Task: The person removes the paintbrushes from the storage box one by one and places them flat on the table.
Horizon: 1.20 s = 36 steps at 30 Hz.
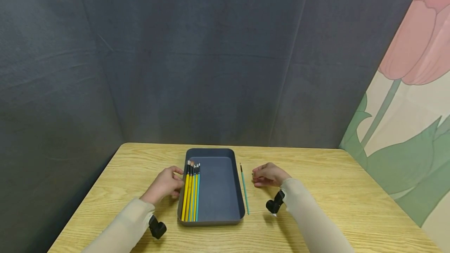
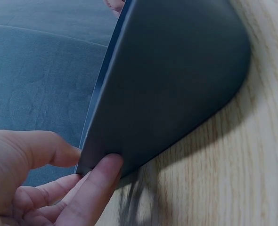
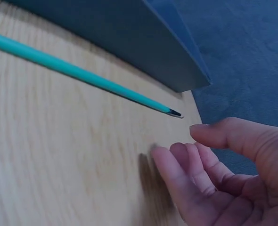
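A dark grey rectangular tray lies on the table with several paintbrushes side by side along its left side. They have yellow or teal handles and bristles at the far end. At the tray's left wall, my left hand touches the outside with loosely bent fingers; in the left wrist view, the fingertips meet the wall near its rim. A single teal paintbrush lies on the table just right of the tray. Beyond it, my right hand is apart from the brush, fingers loosely bent and holding nothing.
The wooden table extends to both sides of the tray. A dark cloth hangs behind it and on the left. At the right is a panel with a printed tulip. A small black camera sits on each wrist.
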Motion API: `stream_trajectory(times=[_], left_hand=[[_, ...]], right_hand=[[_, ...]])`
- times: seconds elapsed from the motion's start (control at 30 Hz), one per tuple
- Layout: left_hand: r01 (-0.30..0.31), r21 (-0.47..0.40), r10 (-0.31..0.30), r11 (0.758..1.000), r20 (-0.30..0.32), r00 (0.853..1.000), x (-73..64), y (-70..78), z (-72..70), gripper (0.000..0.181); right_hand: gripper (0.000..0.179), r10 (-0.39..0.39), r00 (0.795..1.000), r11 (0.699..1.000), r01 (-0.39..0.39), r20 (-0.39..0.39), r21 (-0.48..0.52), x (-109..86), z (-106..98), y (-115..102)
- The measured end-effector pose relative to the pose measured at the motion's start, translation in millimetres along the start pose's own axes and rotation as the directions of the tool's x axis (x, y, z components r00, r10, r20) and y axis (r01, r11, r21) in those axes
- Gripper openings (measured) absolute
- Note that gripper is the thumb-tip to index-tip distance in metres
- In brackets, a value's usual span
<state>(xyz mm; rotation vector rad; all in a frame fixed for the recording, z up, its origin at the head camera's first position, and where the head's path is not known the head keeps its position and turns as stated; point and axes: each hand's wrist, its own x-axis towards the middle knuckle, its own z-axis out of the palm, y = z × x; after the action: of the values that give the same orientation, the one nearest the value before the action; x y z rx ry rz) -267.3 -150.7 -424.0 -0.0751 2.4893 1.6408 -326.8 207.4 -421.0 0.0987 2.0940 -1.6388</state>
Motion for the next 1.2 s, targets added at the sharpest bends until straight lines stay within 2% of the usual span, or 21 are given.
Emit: stream_trajectory(times=[0.3,0.6,0.83,1.07,1.2], left_hand=[[0.006,-0.001,-0.006,1.000,0.003,1.000,-0.1,0.2,0.0,0.044],[0.008,0.004,-0.008,1.000,0.001,1.000,-0.4,1.1,-0.1,0.045],[0.007,0.022,-0.007,1.000,0.002,1.000,-0.6,1.5,-0.9,0.045],[0.005,0.032,-0.006,0.999,0.006,1.000,0.3,-0.2,-0.9,0.044],[0.009,0.022,-0.009,1.000,0.004,1.000,0.4,-0.6,-0.8,0.043]], right_hand=[[0.043,-0.036,0.999,0.997,0.034,0.030,0.066,-6.5,-3,-8],[0.044,-0.140,0.984,0.982,0.124,0.113,0.140,-12.8,4,-22],[0.042,-0.177,0.975,0.975,0.155,0.134,0.160,-17.0,24,-36],[0.044,-0.204,0.959,0.969,0.170,0.195,0.178,-16.8,53,-51],[0.040,-0.216,0.956,0.966,0.180,0.200,0.184,-14.9,71,-59]])
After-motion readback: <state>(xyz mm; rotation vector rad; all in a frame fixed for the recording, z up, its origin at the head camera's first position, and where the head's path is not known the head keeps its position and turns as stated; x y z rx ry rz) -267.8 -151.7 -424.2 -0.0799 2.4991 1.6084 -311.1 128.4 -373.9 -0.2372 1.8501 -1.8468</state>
